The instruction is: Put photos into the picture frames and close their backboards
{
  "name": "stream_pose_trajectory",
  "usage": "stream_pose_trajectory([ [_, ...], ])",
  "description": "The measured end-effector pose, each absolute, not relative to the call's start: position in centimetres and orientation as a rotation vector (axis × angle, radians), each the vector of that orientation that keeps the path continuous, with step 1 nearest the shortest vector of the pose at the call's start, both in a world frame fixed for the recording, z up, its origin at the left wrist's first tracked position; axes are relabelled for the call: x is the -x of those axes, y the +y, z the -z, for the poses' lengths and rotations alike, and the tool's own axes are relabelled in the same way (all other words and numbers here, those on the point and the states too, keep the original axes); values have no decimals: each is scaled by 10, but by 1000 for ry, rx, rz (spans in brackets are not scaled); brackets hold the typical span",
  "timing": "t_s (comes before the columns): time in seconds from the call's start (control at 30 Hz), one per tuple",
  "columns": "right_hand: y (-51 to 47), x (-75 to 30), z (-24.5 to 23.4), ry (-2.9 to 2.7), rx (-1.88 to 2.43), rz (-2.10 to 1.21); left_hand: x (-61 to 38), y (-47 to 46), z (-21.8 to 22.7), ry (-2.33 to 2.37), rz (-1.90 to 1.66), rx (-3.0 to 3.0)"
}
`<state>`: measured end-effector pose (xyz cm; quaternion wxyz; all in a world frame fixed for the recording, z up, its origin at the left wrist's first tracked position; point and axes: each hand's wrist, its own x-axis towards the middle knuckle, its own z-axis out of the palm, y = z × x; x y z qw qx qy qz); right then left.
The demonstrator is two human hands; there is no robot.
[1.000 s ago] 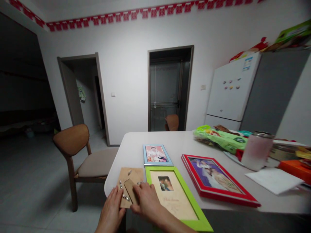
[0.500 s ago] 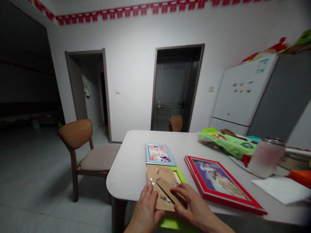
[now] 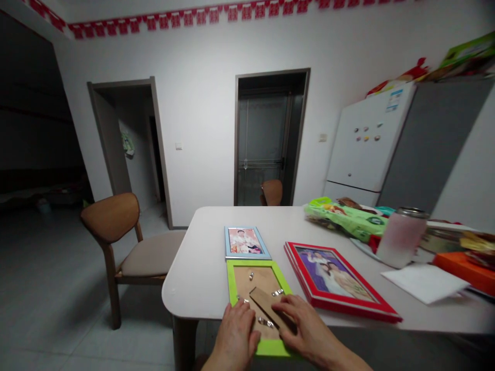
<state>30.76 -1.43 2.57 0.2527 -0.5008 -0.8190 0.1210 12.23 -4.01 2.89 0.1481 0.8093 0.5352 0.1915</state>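
Observation:
A lime-green picture frame (image 3: 280, 349) lies face down at the table's near edge. Inside its border rests a brown backing board (image 3: 247, 282) with several metal turn clips and a fold-out stand leg (image 3: 266, 305). My left hand (image 3: 235, 335) rests on the board's left side and the frame edge, fingers stretched and thumb on the near part. My right hand (image 3: 303, 327) curls over the right side, fingers and thumb about the stand leg and board. Beyond the green frame is a light-blue framed photo (image 3: 245, 242). Red framed photos (image 3: 336, 275) are stacked to the right.
On the table (image 3: 201, 273) at the right are a green snack bag (image 3: 348, 219), a pinkish jar (image 3: 402, 237), white paper (image 3: 425, 282) and an orange box (image 3: 464, 270). A wooden chair (image 3: 112, 216) stands left; a fridge (image 3: 363, 144) is behind at right.
The backing board has shifted from lying askew over the green frame to sitting within its border, both hands on it. The whole view has swung slightly right.

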Motion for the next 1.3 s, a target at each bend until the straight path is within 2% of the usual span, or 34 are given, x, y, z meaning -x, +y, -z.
stream_pose_trajectory([
  [0.3, 0, -309, -23, -2200, 1433, -253, -106, -40, -14, 1383, -577, -2422],
  [0.57, 27, -309, -22, -2231, 1615, 6, -107, -40, -16, 1413, -635, -2479],
  [0.87, 21, -318, -19, -2248, 1563, -120, -106, -40, -12, 1381, -782, -2451],
  [1.0, 11, -314, -23, -2241, 1541, -72, -105, -40, -12, 1385, -774, -2439],
  [1.3, -27, -281, -35, -2413, 1254, -150, -108, -42, -14, 1404, -740, -2453],
])
